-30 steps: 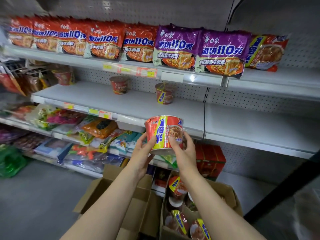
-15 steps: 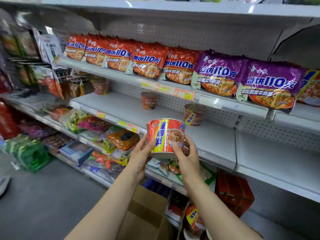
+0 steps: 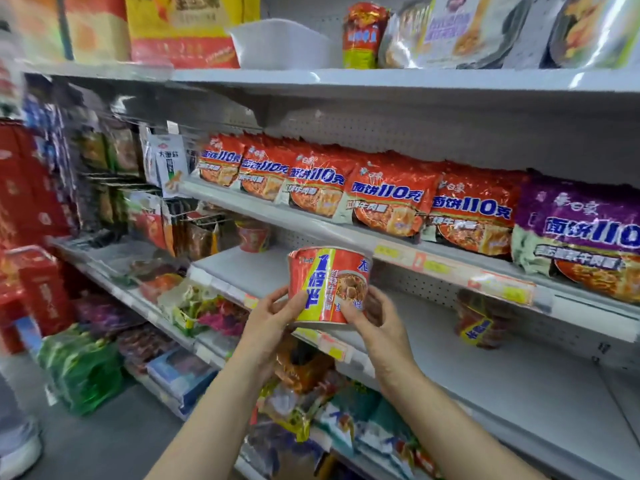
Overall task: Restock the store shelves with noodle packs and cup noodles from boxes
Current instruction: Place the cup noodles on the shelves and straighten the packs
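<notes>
Raised higher, both hands (image 3: 273,315) grip red cup noodles (image 3: 327,284) reading "1倍半".

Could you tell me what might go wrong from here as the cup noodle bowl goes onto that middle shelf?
1. The left hand and right hand hold the noodle bowl only near its base, so it could tip forward.
2. The price-tag rail of the shelf above hangs close beside the bowl's rim; lifting it in could snag there.
3. Pushing it deep may knock the cup standing on the shelf.
</notes>
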{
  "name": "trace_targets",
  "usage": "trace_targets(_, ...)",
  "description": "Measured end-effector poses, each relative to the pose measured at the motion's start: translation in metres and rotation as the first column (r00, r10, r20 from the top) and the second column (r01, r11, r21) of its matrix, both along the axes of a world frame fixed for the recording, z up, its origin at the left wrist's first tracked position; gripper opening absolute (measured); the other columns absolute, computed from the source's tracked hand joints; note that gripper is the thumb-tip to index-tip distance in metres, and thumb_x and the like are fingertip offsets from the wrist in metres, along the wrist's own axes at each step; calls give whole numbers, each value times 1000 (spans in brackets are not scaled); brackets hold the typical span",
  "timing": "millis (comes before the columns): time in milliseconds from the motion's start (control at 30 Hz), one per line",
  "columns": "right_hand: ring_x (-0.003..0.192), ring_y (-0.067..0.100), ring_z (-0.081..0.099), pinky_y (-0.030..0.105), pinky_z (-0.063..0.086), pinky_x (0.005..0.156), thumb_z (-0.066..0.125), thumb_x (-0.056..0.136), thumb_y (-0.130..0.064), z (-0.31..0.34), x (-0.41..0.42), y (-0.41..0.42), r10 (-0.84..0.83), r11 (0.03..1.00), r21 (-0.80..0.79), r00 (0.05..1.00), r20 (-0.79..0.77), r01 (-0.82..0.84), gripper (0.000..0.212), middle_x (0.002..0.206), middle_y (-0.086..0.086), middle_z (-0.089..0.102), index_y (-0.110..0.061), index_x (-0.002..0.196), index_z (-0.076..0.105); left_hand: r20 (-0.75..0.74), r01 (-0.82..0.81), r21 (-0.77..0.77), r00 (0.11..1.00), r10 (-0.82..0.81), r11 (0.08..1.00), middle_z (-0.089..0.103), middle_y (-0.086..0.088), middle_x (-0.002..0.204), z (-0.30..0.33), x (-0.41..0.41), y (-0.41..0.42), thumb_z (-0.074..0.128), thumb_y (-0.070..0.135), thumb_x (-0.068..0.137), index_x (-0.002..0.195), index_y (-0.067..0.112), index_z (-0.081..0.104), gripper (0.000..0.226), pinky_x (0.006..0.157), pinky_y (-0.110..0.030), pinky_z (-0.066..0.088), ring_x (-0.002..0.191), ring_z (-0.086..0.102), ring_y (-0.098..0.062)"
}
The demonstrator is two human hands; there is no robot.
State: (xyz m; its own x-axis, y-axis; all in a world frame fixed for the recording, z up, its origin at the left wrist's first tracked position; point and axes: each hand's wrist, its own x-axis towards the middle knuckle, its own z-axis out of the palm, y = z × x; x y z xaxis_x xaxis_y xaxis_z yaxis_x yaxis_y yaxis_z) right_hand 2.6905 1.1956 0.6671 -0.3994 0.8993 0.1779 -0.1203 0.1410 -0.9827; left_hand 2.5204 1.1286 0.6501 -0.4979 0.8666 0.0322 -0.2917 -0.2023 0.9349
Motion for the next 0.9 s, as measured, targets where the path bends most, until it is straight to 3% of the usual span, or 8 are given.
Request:
trace_targets(67, 109, -2, 60, 19, 51, 86, 84, 60, -51, -14, -29, 9, 19, 1000, -15, 1000, 19, -19, 86, 123, -14, 63, -31, 137, 50, -1, -29, -19, 1000, 29, 999, 76, -10, 110, -17, -32, 8, 96, 52, 46, 128, 10, 58, 100, 83, -40, 57, 95, 75, -26)
trace_targets(133, 113, 5, 63, 33, 53, 100, 90, 49, -62, -30, -54, 23, 6, 999, -36, 999, 49, -4, 100, 125, -11, 64, -32, 136, 51, 22, -42, -37, 999, 42, 998, 76, -12, 107, -33, -59, 18, 98, 57, 32, 123, 12, 59, 109, 89, -47, 57, 95, 75, -30)
trace_targets(200, 116, 9, 64, 41, 53, 103, 92, 35, -72, -44, -85, 42, 11, 999, -40, 997, 77, -8, 114, 127, -8, 65, -33, 135, 51, 28, -54, -52, 998, 55, 997, 76, -11, 107, -47, -90, 34, 98, 55, 38, 121, 14, 59, 102, 87, -45, 57, 94, 75, -29)
trace_targets(300, 116, 10, 64, 43, 53, 102, 92, 30, -73, -56, -123, 72, 3, 999, -42, 993, 116, 2, 121, 127, -8, 66, -32, 137, 50, 24, -51, -75, 998, 53, 996, 75, -8, 109, -60, -128, 58, 96, 44, 55, 120, 17, 60, 79, 83, -40, 57, 93, 75, -24)
trace_targets(500, 114, 9, 66, 30, 58, 91, 93, 57, -44, -81, -190, 134, 29, 999, -34, 988, 149, -25, 89, 126, -7, 68, -29, 136, 54, -29, -11, -105, 1000, 8, 994, 71, -8, 120, -78, -203, 115, 95, 37, 60, 126, 20, 61, 77, 77, -31, 56, 102, 73, -23)
trace_targets(667, 111, 3, 66, 23, 55, 87, 88, 58, -39, -106, -232, 185, 21, 999, 22, 985, 169, -25, 82, 122, -12, 69, -31, 134, 57, -94, 21, -129, 995, -34, 991, 71, -8, 120, -103, -249, 168, 93, 42, 62, 134, 21, 60, 82, 85, -29, 56, 104, 72, -20)
trace_targets(767, 116, 6, 65, 32, 54, 98, 88, 58, -39, -120, -245, 207, 16, 999, 30, 985, 174, -22, 84, 126, -10, 68, -30, 136, 56, -108, 29, -159, 993, -47, 987, 70, -5, 122, -117, -260, 187, 85, 45, 63, 140, 23, 57, 86, 96, -36, 56, 106, 71, -17)
trace_targets(900, 115, 5, 65, 30, 53, 97, 96, 59, -41, -131, -253, 228, 56, 997, 41, 979, 195, -65, 86, 125, -10, 69, -33, 136, 57, -90, -5, -169, 996, -11, 986, 71, -3, 122, -129, -264, 200, 83, 46, 62, 140, 24, 57, 85, 91, -30, 55, 106, 71, -15)
